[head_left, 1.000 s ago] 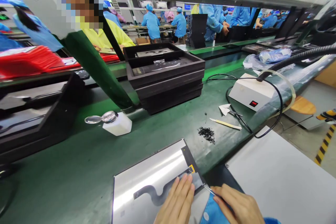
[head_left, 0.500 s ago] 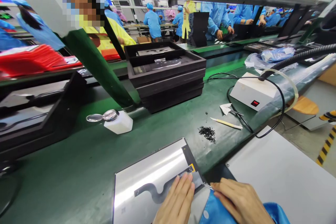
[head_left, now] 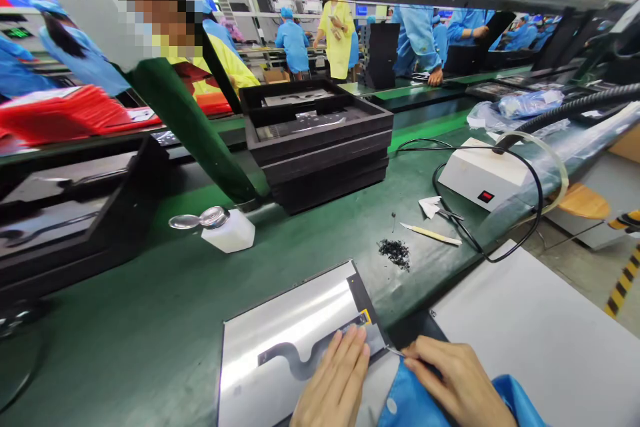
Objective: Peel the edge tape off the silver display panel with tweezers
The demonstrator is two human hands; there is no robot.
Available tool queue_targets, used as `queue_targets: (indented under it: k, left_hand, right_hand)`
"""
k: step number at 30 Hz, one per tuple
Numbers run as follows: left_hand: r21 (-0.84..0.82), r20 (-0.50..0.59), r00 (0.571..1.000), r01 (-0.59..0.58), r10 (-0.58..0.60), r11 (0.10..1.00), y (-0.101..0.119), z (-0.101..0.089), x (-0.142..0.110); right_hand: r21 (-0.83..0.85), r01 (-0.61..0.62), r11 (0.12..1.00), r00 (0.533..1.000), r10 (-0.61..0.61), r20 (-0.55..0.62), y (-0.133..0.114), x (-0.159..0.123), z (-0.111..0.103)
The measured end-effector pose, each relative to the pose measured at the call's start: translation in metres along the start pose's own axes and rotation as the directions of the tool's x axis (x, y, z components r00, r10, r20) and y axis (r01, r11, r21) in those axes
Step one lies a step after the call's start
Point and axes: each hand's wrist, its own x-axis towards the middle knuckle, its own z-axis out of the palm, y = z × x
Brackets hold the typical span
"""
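Observation:
A silver display panel (head_left: 290,320) with a dark edge lies on the green bench, a curved grey flex cable (head_left: 281,351) across its back. My left hand (head_left: 334,373) rests flat on the panel and part of the cable, fingers stretched out and side by side. My right hand (head_left: 453,373) is closed around slim metal tweezers (head_left: 395,350), whose tip meets the panel's right edge near the cable's dark end strip. A blue sleeve (head_left: 413,400) shows under the right hand. My left palm hides part of the panel.
Black shreds (head_left: 394,253) and a yellow-handled blade (head_left: 431,234) lie beyond the panel. A white dispenser bottle (head_left: 229,232) with its lid up stands left. Stacked black trays (head_left: 325,153) and a white box (head_left: 483,173) with a hose stand behind. Co-workers work across the bench.
My hands keep nearly the same place on the panel and tweezers. The view has shifted slightly. In the background, a person in yellow is now more fully visible and a co-worker's arm has moved.

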Motion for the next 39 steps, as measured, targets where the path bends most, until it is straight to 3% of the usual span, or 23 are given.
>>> queue_targets:
  k: [4, 9, 13, 19, 27, 31, 36, 39]
  left_hand:
    - [-0.018, -0.011, 1.0, 0.003, -0.003, 1.0, 0.0, -0.003, 0.004]
    - [-0.026, -0.032, 0.999, 0.004, -0.005, 1.0, 0.0, -0.005, 0.006]
    - [-0.014, -0.039, 0.999, 0.013, -0.013, 1.0, 0.001, -0.003, 0.006]
    - [-0.018, -0.04, 0.999, 0.013, -0.014, 1.0, 0.001, -0.004, 0.006]
    - [-0.023, -0.029, 0.999, 0.014, -0.015, 1.0, 0.002, -0.003, 0.006]
    - [-0.013, -0.033, 0.999, 0.018, -0.019, 1.0, 0.002, -0.003, 0.006]
    - [-0.003, -0.056, 0.998, 0.024, -0.024, 1.0, 0.003, -0.002, 0.008]
    - [0.001, -0.05, 0.998, 0.029, -0.029, 1.0, 0.003, -0.003, 0.009]
  right_hand:
    - [0.278, -0.241, 0.93, 0.97, 0.223, 0.094, 0.003, 0.005, 0.002]
    - [0.649, -0.449, 0.613, 0.893, 0.313, 0.322, 0.015, 0.016, 0.007]
    - [0.699, -0.56, 0.446, 0.828, 0.326, 0.455, 0.017, 0.021, 0.005]
    - [0.722, -0.61, 0.326, 0.789, 0.329, 0.518, 0.014, 0.019, 0.002]
    - [0.735, -0.616, 0.283, 0.784, 0.319, 0.533, 0.022, 0.017, 0.006]
    - [0.718, -0.627, 0.302, 0.778, 0.287, 0.559, 0.014, 0.016, 0.008]
    - [0.711, -0.576, 0.402, 0.817, 0.258, 0.516, 0.002, 0.014, 0.011]
    - [0.645, -0.48, 0.594, 0.877, 0.32, 0.358, 0.002, 0.008, 0.009]
